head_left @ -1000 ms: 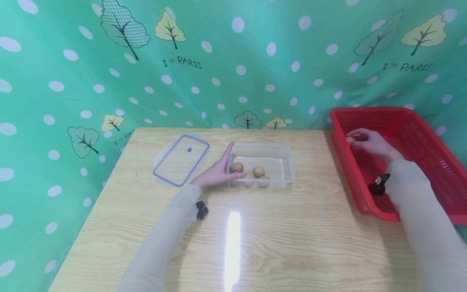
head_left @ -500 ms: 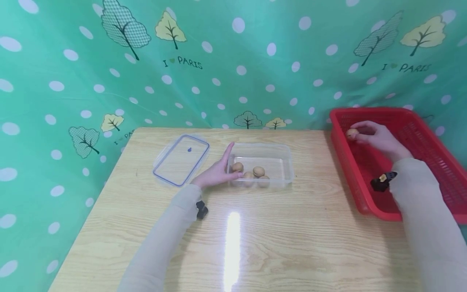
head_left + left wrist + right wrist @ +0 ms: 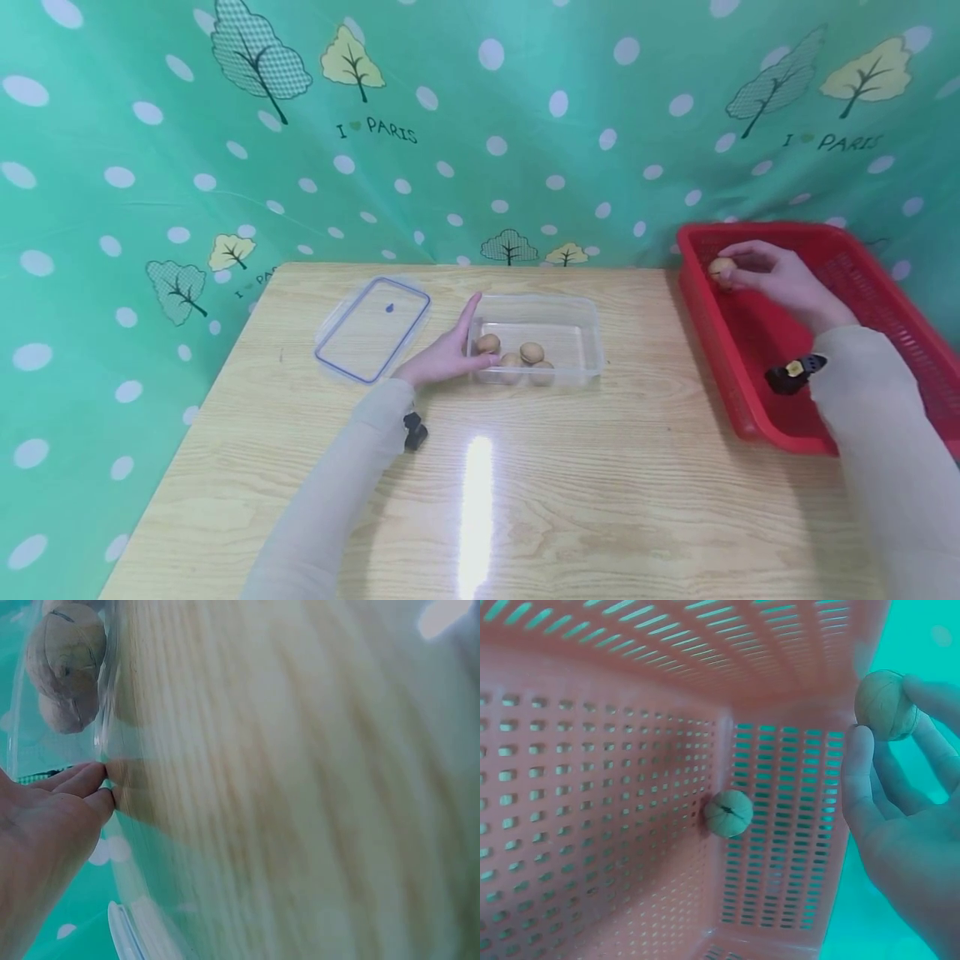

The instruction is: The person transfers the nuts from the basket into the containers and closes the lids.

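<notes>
In the right wrist view, my right hand (image 3: 783, 283) pinches a walnut (image 3: 887, 705) between thumb and fingertips, above the left side of the red basket (image 3: 716, 333). A second walnut (image 3: 729, 814) lies in that basket near the wall. My left hand (image 3: 446, 354) rests against the left end of a clear plastic container (image 3: 592, 333), thumb at the near rim and fingers extended along the side. Several walnuts (image 3: 532, 353) sit in the container's left and near part; some show only through the plastic. In the left wrist view, straight fingers (image 3: 86, 780) touch the container.
A clear lid (image 3: 372, 329) with a blue seal lies flat left of the container. The wooden table (image 3: 570, 483) meets a green dotted cloth (image 3: 450, 150) at the back and left. The red basket stands at the right.
My right hand has drawn slightly rightward and up inside the basket, with a walnut now plainly visible in its fingertips. The left hand and container have stayed put.
</notes>
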Action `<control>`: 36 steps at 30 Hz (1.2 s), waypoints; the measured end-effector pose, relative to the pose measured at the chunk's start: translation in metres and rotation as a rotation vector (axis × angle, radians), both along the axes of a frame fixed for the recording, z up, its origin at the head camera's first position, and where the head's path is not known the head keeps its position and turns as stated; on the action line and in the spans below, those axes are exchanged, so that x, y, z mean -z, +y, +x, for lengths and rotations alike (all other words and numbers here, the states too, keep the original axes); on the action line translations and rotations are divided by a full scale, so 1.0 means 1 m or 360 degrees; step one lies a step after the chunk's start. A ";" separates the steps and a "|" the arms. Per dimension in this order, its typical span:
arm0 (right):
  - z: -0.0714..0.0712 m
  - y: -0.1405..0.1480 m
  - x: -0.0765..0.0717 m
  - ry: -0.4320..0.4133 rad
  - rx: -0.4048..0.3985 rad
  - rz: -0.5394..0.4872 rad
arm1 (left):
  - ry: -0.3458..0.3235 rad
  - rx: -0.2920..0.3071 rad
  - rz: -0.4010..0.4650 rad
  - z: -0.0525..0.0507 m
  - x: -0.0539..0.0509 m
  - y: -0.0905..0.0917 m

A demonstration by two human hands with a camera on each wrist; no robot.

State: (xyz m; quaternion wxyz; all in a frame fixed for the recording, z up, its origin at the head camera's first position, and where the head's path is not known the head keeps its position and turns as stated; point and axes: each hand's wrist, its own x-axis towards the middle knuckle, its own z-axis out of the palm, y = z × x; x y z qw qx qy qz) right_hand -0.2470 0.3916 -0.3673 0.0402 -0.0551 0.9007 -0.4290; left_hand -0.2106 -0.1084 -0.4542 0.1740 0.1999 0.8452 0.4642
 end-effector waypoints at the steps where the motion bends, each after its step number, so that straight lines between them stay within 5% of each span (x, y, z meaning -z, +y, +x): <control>1: 0.001 -0.001 -0.001 0.0003 -0.0005 -0.0001 | 0.0001 0.0001 -0.0003 0.000 0.000 0.000; 36: 0.016 -0.048 -0.039 0.0069 -0.0203 -0.0051 | 0.0012 0.0016 -0.0010 -0.002 0.003 -0.001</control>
